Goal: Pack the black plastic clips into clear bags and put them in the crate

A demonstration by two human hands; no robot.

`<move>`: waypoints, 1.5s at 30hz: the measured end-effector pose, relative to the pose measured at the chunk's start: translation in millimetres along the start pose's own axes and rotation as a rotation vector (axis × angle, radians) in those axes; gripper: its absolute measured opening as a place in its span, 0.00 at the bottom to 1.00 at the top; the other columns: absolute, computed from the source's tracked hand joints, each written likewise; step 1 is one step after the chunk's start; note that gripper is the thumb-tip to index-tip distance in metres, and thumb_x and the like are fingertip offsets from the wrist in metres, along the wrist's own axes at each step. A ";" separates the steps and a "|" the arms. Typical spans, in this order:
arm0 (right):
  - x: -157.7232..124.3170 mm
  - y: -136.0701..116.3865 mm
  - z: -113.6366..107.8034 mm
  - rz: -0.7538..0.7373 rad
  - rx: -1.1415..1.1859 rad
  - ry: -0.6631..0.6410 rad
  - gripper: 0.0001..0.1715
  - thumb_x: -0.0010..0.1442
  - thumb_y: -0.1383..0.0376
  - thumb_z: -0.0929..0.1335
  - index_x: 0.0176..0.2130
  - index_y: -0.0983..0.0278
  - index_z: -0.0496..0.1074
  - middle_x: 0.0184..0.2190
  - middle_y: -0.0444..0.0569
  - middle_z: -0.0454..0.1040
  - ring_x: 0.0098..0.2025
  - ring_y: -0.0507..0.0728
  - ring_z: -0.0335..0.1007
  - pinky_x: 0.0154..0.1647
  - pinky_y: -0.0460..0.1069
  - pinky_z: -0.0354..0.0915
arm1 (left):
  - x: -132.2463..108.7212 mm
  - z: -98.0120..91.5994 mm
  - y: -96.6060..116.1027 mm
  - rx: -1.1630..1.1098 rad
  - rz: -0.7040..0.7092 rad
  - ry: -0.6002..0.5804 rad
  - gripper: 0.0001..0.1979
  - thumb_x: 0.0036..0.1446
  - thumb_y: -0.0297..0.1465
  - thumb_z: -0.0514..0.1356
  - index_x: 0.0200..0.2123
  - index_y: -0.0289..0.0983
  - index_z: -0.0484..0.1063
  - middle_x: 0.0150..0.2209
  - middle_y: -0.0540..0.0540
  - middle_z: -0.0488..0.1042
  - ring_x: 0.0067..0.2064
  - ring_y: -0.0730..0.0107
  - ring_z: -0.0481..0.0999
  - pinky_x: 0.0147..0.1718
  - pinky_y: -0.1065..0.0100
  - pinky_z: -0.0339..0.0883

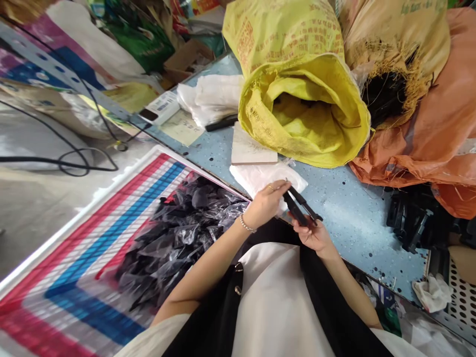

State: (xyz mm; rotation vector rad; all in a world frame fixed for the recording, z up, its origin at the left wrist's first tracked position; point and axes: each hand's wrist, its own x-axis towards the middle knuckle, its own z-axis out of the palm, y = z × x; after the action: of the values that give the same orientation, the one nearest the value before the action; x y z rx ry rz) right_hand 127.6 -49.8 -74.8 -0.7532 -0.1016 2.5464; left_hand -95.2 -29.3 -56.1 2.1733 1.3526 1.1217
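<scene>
Over the table's near edge, my left hand (265,202) pinches the upper end of a slim black plastic part (305,202). My right hand (313,237) is closed around the lower end of a thicker black plastic piece (295,209), which lies alongside the slim one. Whether the two pieces are joined is hidden by my fingers. Just beyond my left hand lies a stack of clear-white plastic bags (266,176), partly under a small flat board (253,145). More black parts (409,218) are piled on the table to the right.
A yellow woven sack (305,124) lies with its mouth facing me on the blue speckled table (353,198). Orange sacks (439,129) stand beside it. At left, a striped bin (111,218) holds many bagged black pieces (186,238). Cables (82,158) hang farther left.
</scene>
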 end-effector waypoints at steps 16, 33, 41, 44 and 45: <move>-11.5 6.1 33.5 -0.513 -0.736 0.463 0.09 0.60 0.56 0.70 0.33 0.58 0.75 0.29 0.46 0.73 0.27 0.54 0.68 0.25 0.49 0.69 | -23.5 -3.7 65.4 -0.236 -0.028 -0.237 0.27 0.65 0.22 0.46 0.63 0.43 0.68 0.63 0.45 0.71 0.62 0.66 0.72 0.63 0.65 0.66; -23.2 5.0 54.5 -0.353 -1.030 0.415 0.24 0.60 0.50 0.73 0.50 0.60 0.75 0.44 0.51 0.80 0.41 0.58 0.77 0.47 0.55 0.74 | -112.0 -147.3 -48.5 0.445 -0.942 -0.464 0.14 0.59 0.27 0.58 0.46 0.38 0.78 0.53 0.36 0.76 0.57 0.47 0.76 0.59 0.50 0.67; -16.2 -2.2 37.9 -0.368 -0.883 0.386 0.27 0.53 0.47 0.76 0.44 0.62 0.78 0.37 0.51 0.80 0.37 0.57 0.77 0.42 0.53 0.73 | -89.9 -107.1 -64.6 0.372 -0.850 -0.496 0.14 0.59 0.29 0.56 0.44 0.41 0.80 0.49 0.40 0.81 0.48 0.51 0.82 0.50 0.56 0.74; -10.0 -22.7 34.9 -0.435 -0.866 0.397 0.30 0.50 0.46 0.77 0.44 0.63 0.77 0.36 0.50 0.80 0.35 0.57 0.77 0.41 0.54 0.73 | -36.6 -98.9 -35.1 0.133 -0.521 -0.319 0.15 0.66 0.37 0.54 0.49 0.44 0.77 0.46 0.44 0.81 0.44 0.60 0.82 0.46 0.64 0.75; -7.4 -31.1 35.1 -0.461 -0.872 0.393 0.30 0.51 0.46 0.77 0.44 0.63 0.77 0.36 0.51 0.80 0.35 0.57 0.77 0.41 0.54 0.73 | -11.2 -97.1 -28.0 0.090 -0.402 -0.215 0.17 0.66 0.39 0.54 0.53 0.44 0.75 0.48 0.43 0.80 0.45 0.60 0.81 0.47 0.63 0.75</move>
State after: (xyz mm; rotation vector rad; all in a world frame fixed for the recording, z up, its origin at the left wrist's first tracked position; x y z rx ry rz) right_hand 127.7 -23.5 -35.2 -1.3331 -1.1507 1.8088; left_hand -189.2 -36.3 -18.0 1.8933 1.6654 0.6691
